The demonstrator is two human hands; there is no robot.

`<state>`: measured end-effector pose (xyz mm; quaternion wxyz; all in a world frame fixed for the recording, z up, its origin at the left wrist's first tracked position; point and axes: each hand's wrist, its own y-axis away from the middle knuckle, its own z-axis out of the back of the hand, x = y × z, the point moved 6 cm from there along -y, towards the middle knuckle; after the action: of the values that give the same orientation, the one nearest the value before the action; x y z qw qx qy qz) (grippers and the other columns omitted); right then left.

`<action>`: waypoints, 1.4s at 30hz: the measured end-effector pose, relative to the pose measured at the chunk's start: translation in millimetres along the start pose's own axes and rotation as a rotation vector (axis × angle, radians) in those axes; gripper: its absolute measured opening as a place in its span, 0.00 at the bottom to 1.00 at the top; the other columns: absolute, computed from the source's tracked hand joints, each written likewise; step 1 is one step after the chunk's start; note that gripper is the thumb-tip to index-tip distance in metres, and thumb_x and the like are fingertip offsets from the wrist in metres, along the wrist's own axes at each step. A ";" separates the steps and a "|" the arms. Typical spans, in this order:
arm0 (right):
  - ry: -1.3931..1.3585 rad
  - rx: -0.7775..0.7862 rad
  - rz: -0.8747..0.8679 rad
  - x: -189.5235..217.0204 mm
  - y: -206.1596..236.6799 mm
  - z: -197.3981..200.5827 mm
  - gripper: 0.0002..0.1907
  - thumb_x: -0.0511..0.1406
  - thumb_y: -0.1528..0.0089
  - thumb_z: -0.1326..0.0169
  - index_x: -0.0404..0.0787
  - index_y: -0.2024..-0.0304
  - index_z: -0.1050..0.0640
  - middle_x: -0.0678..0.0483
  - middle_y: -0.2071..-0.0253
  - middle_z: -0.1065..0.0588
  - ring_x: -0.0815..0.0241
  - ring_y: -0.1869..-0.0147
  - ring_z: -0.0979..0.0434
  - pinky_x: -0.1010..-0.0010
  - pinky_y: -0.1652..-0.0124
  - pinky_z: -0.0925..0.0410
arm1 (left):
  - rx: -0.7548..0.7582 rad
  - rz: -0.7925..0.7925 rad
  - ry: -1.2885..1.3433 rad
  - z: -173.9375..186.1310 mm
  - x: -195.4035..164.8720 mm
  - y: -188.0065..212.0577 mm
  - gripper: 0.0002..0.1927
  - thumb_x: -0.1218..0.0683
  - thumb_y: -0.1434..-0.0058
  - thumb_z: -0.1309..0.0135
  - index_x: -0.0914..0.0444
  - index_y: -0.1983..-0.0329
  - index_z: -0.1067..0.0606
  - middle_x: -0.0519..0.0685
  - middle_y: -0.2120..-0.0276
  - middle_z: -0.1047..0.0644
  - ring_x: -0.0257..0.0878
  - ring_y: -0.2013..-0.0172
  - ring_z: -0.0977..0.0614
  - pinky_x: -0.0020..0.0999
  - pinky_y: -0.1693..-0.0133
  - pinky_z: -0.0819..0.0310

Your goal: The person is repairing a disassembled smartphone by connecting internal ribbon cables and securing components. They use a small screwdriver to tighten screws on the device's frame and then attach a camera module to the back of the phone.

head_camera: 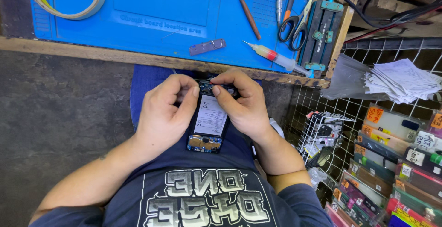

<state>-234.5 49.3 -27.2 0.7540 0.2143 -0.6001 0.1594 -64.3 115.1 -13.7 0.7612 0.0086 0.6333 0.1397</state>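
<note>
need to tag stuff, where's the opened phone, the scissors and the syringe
opened phone (pixel 211 121): head view, on the white battery label
scissors (pixel 291 28): head view, on the black handle loops
syringe (pixel 275 56): head view, on the clear barrel

bench edge (pixel 138 58) ahead, wire rack (pixel 322 130) right

The opened phone (pixel 208 121) shows a matt white paper label on its battery and bare glinting metal at both ends. The mat (pixel 161 5) looks like smooth matt blue rubber on a rough wooden counter (pixel 92 55); the scissors (pixel 294 17) have shiny metal blades.
</note>
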 end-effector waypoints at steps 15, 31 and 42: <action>0.180 -0.002 0.213 38.8 -11.1 35.3 0.07 0.25 0.35 0.42 0.34 0.55 0.22 0.49 0.52 0.23 0.57 0.43 0.23 0.70 0.42 0.30 | 0.089 0.034 0.363 -23.7 12.2 2.4 0.20 0.64 0.36 0.42 0.70 0.43 0.32 0.50 0.57 0.18 0.28 0.57 0.18 0.23 0.59 0.22; 0.872 -0.201 0.502 39.3 -97.4 53.3 0.12 0.26 0.35 0.41 0.38 0.50 0.24 0.46 0.57 0.27 0.46 0.51 0.24 0.58 0.51 0.31 | 0.054 0.078 0.349 -21.1 19.6 -0.6 0.19 0.63 0.37 0.41 0.70 0.44 0.31 0.48 0.60 0.18 0.27 0.60 0.18 0.22 0.61 0.22; 0.868 -0.339 0.494 57.1 -83.9 85.6 0.10 0.25 0.33 0.41 0.34 0.50 0.24 0.46 0.55 0.27 0.46 0.49 0.23 0.62 0.49 0.29 | 0.089 0.101 0.398 -13.4 22.3 -3.0 0.22 0.65 0.36 0.42 0.69 0.41 0.33 0.52 0.54 0.19 0.30 0.58 0.18 0.24 0.58 0.23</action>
<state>-251.3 -67.6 33.4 0.8972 -0.1442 -0.2826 0.3072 -73.1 115.1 -38.4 0.6118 0.0463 0.7756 0.1485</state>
